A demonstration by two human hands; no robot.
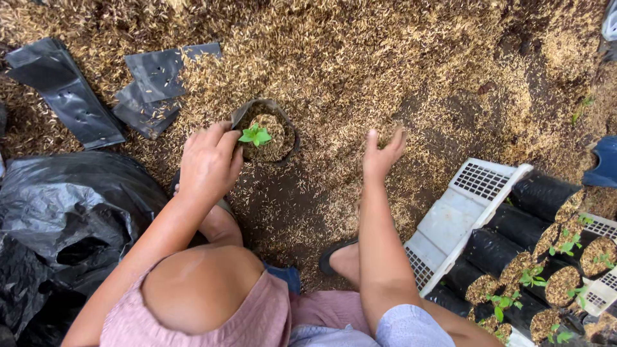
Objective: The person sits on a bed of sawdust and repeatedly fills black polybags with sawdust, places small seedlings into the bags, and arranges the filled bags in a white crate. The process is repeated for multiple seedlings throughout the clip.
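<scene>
Knees above husk-strewn, perhaps earthen, ground

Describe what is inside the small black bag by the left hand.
The bag holds husk mix near its rim and a green seedling. Roots and lower fill are covered.

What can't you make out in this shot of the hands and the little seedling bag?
- Left hand, head view: fingertips curl over the seedling bag rim, so the grip is hidden.
- Right hand: palm faces away, so anything it holds is hidden.
- Seedling: too small to identify.
- White crate of filled bags: cut off by the right and bottom edges.
- Black plastic sheet: cut off at left; folds hide what's under it.
</scene>
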